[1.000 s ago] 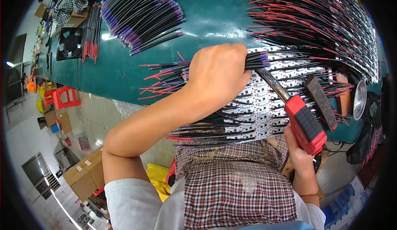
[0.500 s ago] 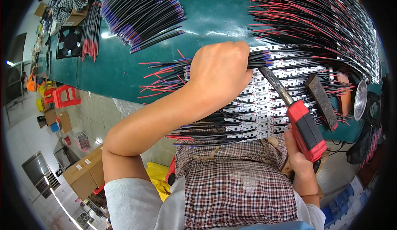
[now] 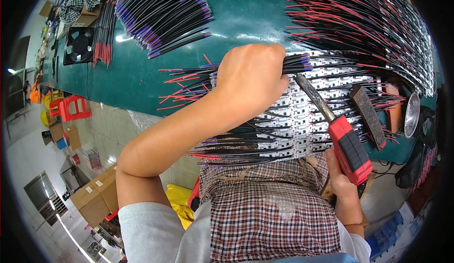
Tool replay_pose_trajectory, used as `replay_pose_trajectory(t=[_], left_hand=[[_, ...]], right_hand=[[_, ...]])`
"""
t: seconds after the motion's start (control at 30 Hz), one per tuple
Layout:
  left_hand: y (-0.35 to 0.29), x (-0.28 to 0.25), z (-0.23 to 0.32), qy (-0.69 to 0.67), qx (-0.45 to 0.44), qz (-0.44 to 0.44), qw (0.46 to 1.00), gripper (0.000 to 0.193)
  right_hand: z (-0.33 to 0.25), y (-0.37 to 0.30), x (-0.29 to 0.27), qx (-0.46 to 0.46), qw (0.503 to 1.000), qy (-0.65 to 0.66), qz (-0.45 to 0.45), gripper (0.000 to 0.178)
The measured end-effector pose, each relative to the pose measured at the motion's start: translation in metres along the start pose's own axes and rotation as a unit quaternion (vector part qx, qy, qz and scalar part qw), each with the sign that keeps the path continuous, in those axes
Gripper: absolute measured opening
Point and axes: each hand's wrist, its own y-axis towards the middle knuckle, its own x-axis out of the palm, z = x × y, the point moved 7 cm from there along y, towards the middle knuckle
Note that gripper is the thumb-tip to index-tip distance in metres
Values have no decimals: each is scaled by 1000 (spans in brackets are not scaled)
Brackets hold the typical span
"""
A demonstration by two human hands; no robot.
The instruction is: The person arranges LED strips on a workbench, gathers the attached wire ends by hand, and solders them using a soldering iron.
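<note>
My left hand (image 3: 253, 81) is closed round a bundle of black wires (image 3: 298, 63) with blue-tipped ends poking out to its right. Beneath it lies a sheet of white circuit boards (image 3: 302, 128) with rows of small dark parts and black and red wires running off both sides. My right hand (image 3: 343, 185) grips a soldering iron (image 3: 350, 147) by its red and black handle. The iron's broad metal tip points up and left, ending close to the left thumb, just below the wire ends. Whether the tip touches a wire or board, I cannot tell.
A dark bar (image 3: 368, 116), an orange-brown block (image 3: 393, 109) and a metal bowl (image 3: 412, 115) sit right of the boards. Finished-looking wired boards (image 3: 406, 40) spread at far right. A pile of black wires (image 3: 163, 14) and a black fan (image 3: 79, 46) lie at far left.
The soldering iron's tip has shifted slightly left and up, toward my left thumb. My left hand has risen a little, keeping its hold on the wires.
</note>
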Motion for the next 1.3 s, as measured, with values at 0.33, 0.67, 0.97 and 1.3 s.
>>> replay_pose_trajectory(t=[0.33, 0.67, 0.97, 1.3], left_hand=[[-5, 3, 6, 3, 18, 8, 1000, 20], [-7, 4, 10, 33, 28, 17, 999, 23], [-7, 5, 10, 44, 35, 19, 998, 25], [-8, 5, 10, 38, 29, 20, 999, 24]], right_hand=[[0, 1, 3, 38, 999, 0, -30, 20], [-3, 1, 2, 6, 999, -24, -31, 23], [-2, -3, 2, -58, 998, -16, 11, 24], [-11, 9, 4, -61, 996, -64, -27, 20]])
